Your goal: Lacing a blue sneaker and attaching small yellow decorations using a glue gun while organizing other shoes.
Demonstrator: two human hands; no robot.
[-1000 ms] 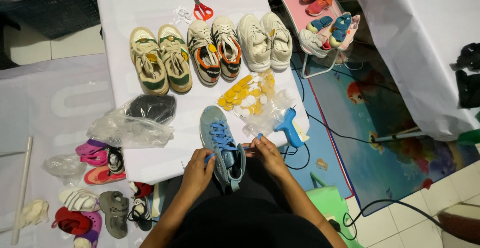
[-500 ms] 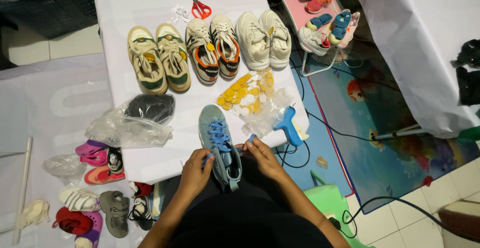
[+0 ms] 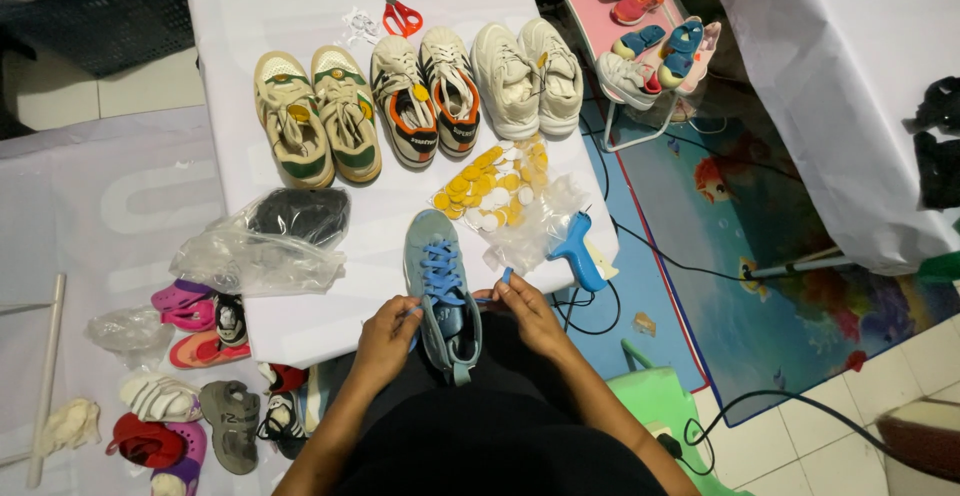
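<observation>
Sneaker point(image 3: 440, 281) between hands, laces seemingly pinched.

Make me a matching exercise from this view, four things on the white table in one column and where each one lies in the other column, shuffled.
Things:
1. scissors
2. glue gun
3. blue sneaker
4. clear plastic bag

Places:
A. between the two hands at the near edge
B. far end, beyond the row of shoes
C. left of the blue sneaker
D. right near corner, beside the yellow discs

Pairs: 1-B, 2-D, 3-A, 4-C
</observation>
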